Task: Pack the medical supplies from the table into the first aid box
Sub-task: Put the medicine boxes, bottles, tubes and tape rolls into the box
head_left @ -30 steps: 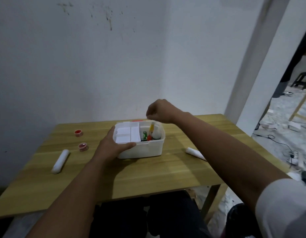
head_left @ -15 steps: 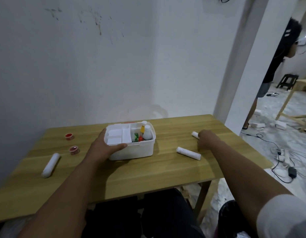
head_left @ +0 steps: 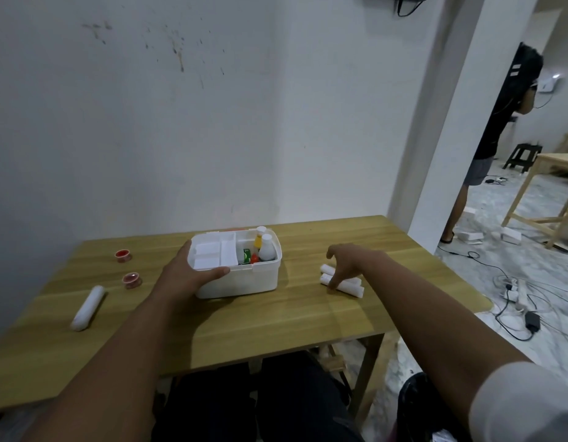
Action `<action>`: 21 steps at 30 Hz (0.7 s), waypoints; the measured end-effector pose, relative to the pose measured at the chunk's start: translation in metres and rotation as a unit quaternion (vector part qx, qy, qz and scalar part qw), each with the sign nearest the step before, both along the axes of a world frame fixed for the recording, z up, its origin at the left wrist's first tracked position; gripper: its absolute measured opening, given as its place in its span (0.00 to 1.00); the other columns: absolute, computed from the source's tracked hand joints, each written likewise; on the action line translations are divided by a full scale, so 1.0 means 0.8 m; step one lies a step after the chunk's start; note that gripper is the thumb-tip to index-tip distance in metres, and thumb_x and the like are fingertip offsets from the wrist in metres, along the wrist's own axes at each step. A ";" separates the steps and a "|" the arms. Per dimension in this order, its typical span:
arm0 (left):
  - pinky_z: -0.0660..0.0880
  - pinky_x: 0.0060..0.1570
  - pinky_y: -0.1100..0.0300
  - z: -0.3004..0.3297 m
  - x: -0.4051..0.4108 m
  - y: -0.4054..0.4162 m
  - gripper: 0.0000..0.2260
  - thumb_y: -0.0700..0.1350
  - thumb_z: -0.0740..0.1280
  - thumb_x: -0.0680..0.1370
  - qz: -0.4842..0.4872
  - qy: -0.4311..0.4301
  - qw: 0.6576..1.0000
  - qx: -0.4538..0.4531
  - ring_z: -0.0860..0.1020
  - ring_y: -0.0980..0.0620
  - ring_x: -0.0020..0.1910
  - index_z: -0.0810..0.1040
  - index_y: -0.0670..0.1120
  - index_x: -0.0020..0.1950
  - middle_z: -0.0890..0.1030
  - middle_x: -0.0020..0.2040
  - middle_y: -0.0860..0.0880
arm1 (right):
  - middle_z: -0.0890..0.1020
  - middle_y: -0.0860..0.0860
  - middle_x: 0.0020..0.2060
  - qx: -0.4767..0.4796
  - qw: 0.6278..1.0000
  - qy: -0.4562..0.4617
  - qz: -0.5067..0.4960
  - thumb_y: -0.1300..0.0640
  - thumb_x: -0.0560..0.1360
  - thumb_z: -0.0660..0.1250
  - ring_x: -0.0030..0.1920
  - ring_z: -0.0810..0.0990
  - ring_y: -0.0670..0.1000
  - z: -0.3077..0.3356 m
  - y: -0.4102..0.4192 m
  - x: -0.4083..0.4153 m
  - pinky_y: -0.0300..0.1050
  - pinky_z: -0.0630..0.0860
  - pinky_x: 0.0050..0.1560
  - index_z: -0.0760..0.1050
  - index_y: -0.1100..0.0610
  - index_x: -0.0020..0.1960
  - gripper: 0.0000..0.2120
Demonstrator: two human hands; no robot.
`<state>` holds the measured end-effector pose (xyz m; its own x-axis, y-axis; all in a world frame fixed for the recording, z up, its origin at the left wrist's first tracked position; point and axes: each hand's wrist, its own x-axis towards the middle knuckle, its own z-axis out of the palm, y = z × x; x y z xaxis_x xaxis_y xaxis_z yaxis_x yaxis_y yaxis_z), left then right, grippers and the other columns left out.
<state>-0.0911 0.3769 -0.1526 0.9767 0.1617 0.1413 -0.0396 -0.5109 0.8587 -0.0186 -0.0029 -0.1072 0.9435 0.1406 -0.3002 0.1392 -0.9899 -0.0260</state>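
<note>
The white first aid box [head_left: 241, 283] stands open at the table's middle. A white bottle [head_left: 267, 248], a yellow bottle [head_left: 259, 241] and small red and green items stand in its right part. My left hand [head_left: 183, 277] grips its left side, thumb on the front rim. To the right of the box lie two white bandage rolls [head_left: 348, 286] side by side. My right hand [head_left: 349, 260] is over them with fingers spread, fingertips touching them. A third white roll [head_left: 87, 303] lies far left, with two small red tape rolls [head_left: 122, 255] [head_left: 131, 279] behind it.
The wooden table [head_left: 276, 323] stands against a white wall. A person [head_left: 496, 129] stands in the doorway at the right. Cables and a power strip [head_left: 518, 301] lie on the floor there, beside another wooden table [head_left: 560, 164].
My right hand left the box and went right to the rolls. The farther roll now lies against the nearer one. My left hand stayed on the box.
</note>
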 end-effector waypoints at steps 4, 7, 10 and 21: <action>0.78 0.53 0.51 -0.001 -0.002 0.003 0.54 0.69 0.82 0.60 0.011 0.015 1.000 0.002 0.74 0.46 0.68 0.63 0.57 0.81 0.74 0.74 0.53 | 0.83 0.49 0.44 -0.025 1.000 -0.014 0.014 0.39 0.63 0.80 0.49 0.83 0.55 -0.007 0.009 0.004 0.49 0.81 0.48 0.80 0.55 0.47 0.23; 0.76 0.50 0.53 -0.001 -0.001 0.001 0.52 0.65 0.82 0.62 0.011 0.012 1.000 0.007 0.74 0.46 0.69 0.63 0.56 0.81 0.74 0.75 0.52 | 0.82 0.49 0.39 -0.023 1.000 -0.012 -0.008 0.38 0.61 0.79 0.44 0.83 0.53 -0.004 0.015 0.001 0.51 0.83 0.49 0.75 0.53 0.38 0.22; 0.75 0.49 0.54 0.000 -0.001 0.001 0.50 0.63 0.83 0.64 0.014 0.013 1.000 0.007 0.73 0.45 0.70 0.63 0.56 0.82 0.73 0.75 0.51 | 0.83 0.50 0.40 -0.019 1.000 -0.001 -0.012 0.37 0.60 0.78 0.45 0.83 0.53 -0.002 0.022 -0.002 0.53 0.83 0.50 0.76 0.54 0.39 0.22; 0.75 0.48 0.55 0.003 -0.008 -0.004 0.46 0.58 0.83 0.67 -0.001 0.002 1.000 -0.025 0.73 0.49 0.65 0.65 0.57 0.80 0.74 0.74 0.50 | 0.82 0.55 0.59 0.319 0.935 -0.155 0.000 0.46 0.69 0.80 0.48 0.84 0.53 0.089 0.078 -0.003 0.41 0.78 0.33 0.76 0.57 0.71 0.34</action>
<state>-0.0972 0.3737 -0.1505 0.9775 0.1659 0.1301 -0.0381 -0.4677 0.8830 -0.0211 0.0598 -0.0360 0.9713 0.1977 0.1321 0.2375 -0.7862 -0.5704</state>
